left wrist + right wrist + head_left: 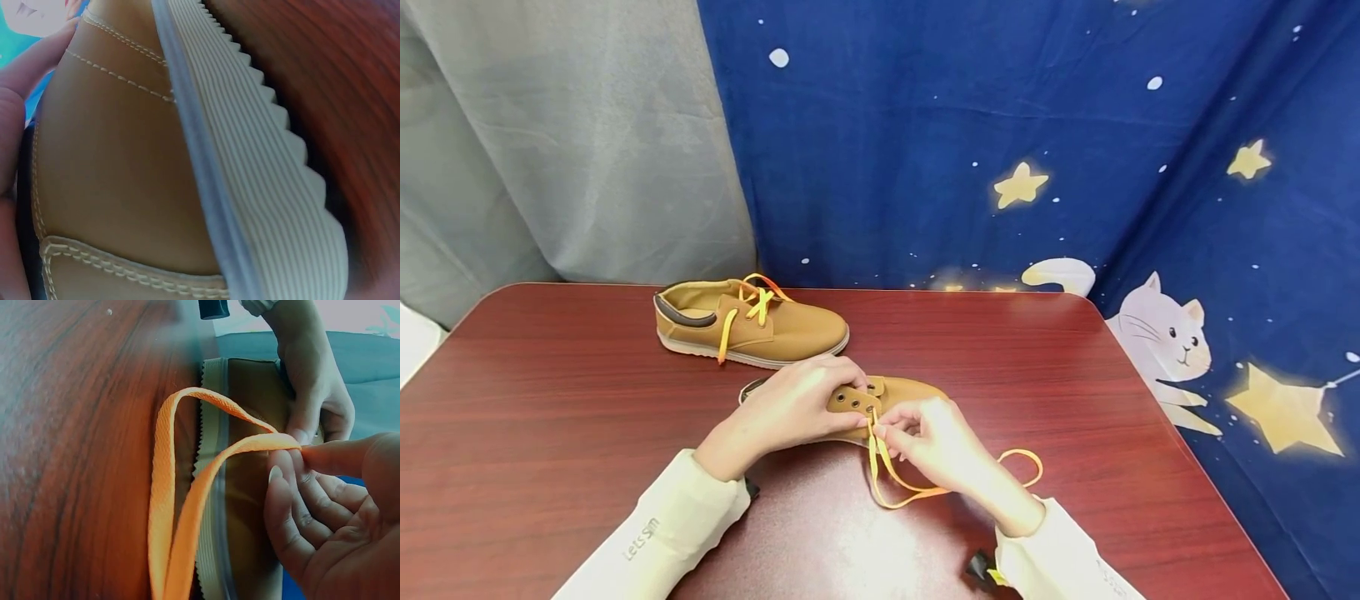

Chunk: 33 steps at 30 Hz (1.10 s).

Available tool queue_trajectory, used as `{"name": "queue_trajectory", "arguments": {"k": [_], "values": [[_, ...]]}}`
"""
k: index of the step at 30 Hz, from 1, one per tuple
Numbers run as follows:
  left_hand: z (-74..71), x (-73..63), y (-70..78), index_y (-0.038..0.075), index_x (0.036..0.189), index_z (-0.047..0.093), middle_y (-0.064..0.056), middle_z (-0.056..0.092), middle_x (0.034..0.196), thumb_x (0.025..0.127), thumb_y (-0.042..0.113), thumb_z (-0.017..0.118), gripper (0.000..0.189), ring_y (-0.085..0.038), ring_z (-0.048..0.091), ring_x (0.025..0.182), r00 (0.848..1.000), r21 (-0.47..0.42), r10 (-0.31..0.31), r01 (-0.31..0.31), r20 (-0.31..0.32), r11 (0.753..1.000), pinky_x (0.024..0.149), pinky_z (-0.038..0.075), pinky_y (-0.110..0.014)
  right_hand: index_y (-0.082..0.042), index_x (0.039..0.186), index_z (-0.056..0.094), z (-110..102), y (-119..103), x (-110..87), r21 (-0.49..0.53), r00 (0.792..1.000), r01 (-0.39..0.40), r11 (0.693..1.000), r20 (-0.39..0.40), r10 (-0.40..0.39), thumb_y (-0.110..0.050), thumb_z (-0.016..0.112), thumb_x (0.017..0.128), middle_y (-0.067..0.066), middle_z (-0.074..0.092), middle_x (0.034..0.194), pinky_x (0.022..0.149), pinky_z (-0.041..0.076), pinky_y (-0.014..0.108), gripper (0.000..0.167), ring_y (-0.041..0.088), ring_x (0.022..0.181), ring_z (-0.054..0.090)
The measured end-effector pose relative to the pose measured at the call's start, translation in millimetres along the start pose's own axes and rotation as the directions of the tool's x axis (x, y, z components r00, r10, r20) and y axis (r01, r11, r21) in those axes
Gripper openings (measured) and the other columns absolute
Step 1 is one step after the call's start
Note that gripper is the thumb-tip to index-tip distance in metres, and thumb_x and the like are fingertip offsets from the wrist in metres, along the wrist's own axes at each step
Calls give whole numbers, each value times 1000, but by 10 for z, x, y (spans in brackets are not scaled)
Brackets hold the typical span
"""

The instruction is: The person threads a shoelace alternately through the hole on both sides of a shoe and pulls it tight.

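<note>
A tan shoe [916, 388] lies on its sole at the middle of the table, toe to the right. My left hand [805, 402] grips its eyelet flap, thumb on the near side and fingers over the opening. Between thumb and fingertips, my right hand [936, 440] pinches a yellow-orange shoelace [164, 487] close to the front eyelets. From there the lace loops down onto the table, and one end curls out past the right wrist. The left wrist view is filled by the shoe's stitched side [119, 162] and ridged pale sole [250, 175].
Behind stands a matching tan shoe [808, 323], its yellow lace [762, 307] partly threaded and crossed, with loose ends. The reddish wooden table [550, 417] reaches back to a grey curtain [587, 150] and a blue star-patterned curtain [887, 150].
</note>
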<state>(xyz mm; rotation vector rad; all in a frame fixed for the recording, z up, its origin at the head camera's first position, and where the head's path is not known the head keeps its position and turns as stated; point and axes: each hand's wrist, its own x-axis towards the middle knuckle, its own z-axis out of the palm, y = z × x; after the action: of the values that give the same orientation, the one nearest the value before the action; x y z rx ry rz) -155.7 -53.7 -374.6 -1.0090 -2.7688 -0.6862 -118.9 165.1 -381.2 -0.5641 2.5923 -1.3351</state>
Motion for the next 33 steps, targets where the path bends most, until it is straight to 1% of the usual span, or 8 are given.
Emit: {"name": "queue_trajectory", "arguments": {"k": [5, 12, 14, 17, 22, 24, 27, 33], "values": [[-25, 3, -11, 25, 102, 71, 13, 69, 110, 87, 34, 77, 18, -7, 65, 107, 1000, -57, 14, -13, 19, 998, 93, 54, -36, 4, 94, 75, 29, 25, 20, 115, 999, -16, 993, 32, 12, -8, 68, 93, 14, 74, 76, 62, 58, 21, 14, 12, 64, 70], [-45, 14, -26, 28, 92, 75, 14, 71, 109, 98, 31, 65, 13, -5, 66, 108, 1000, -196, 15, -13, 11, 981, 96, 53, -35, 6, 96, 74, 44, 12, 26, 151, 998, -22, 988, 56, 14, -6, 66, 94, 16, 74, 78, 62, 58, 22, 15, 17, 65, 71], [-48, 26, -29, 28, 83, 75, 13, 72, 108, 102, 29, 59, 25, -6, 66, 108, 1000, -255, -7, 11, 17, 967, 95, 53, -34, 8, 96, 74, 49, 21, 28, 166, 998, -23, 986, 60, 13, -5, 66, 94, 17, 74, 77, 62, 59, 23, 15, 17, 65, 71], [-54, 39, -22, 23, 85, 77, 9, 74, 107, 103, 22, 55, 28, -8, 65, 105, 996, -346, -77, 87, 45, 934, 91, 52, -30, 9, 96, 74, 64, 36, 31, 181, 998, -24, 983, 59, 14, -5, 66, 94, 17, 74, 77, 62, 59, 23, 16, 14, 65, 70], [-63, 60, -4, 16, 69, 71, 5, 75, 107, 92, 10, 54, 29, -10, 65, 102, 984, -429, -155, 179, 90, 885, 81, 48, -21, 11, 96, 73, 62, 61, 34, 226, 997, -27, 974, 74, 10, -4, 66, 94, 20, 73, 76, 62, 59, 23, 17, 7, 63, 67], [-64, 64, -3, 17, 59, 65, 5, 75, 107, 91, 10, 55, 35, -10, 66, 104, 985, -422, -148, 174, 93, 890, 81, 47, -21, 12, 96, 72, 50, 68, 35, 253, 996, -27, 967, 91, 5, -4, 65, 94, 21, 72, 76, 63, 59, 24, 17, 7, 62, 65], [-70, 62, 4, 18, 55, 64, 5, 75, 107, 92, 11, 57, 38, -10, 67, 106, 987, -405, -128, 159, 102, 901, 86, 48, -22, 13, 97, 71, 32, 78, 35, 290, 994, -42, 956, 106, 11, -4, 64, 94, 21, 71, 76, 63, 59, 25, 19, 8, 62, 64], [-84, 70, 43, 20, 65, 73, 5, 73, 108, 89, 17, 59, 28, -13, 65, 108, 978, -382, -142, 192, 155, 904, 91, 48, -29, 11, 97, 72, 32, 101, 48, 320, 996, -63, 945, 86, 37, -7, 66, 94, 17, 72, 76, 62, 59, 26, 20, 9, 62, 65]]}}
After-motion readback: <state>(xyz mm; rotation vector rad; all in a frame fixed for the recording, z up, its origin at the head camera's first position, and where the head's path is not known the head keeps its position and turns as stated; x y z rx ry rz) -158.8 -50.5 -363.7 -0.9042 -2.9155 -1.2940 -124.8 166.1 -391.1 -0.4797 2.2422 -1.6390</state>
